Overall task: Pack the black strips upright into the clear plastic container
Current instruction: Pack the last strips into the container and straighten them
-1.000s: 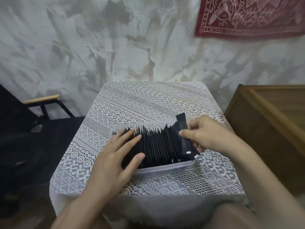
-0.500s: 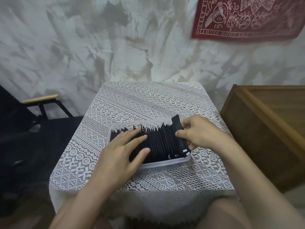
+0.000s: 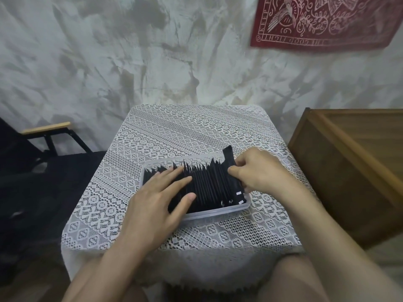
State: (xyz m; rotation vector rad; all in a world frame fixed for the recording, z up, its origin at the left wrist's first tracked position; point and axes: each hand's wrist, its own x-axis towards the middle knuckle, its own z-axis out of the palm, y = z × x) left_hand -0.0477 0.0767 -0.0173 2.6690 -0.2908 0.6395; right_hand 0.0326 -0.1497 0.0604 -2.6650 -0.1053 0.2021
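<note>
Black strips stand on edge in a row inside the clear plastic container on the lace-covered table, the left hand lying flat with straight fingers on their tops while the right hand pinches the end strip at the right.

Soft, even indoor light, rather dim, with no glare. The white lace-covered tabletop is the brightest area. At left, the black folding chair sinks into deep shadow. The upright black strips merge into one dark mass. Wide-angle distortion bends the edges, and the red patterned wall hanging looks slightly blurred.
</note>
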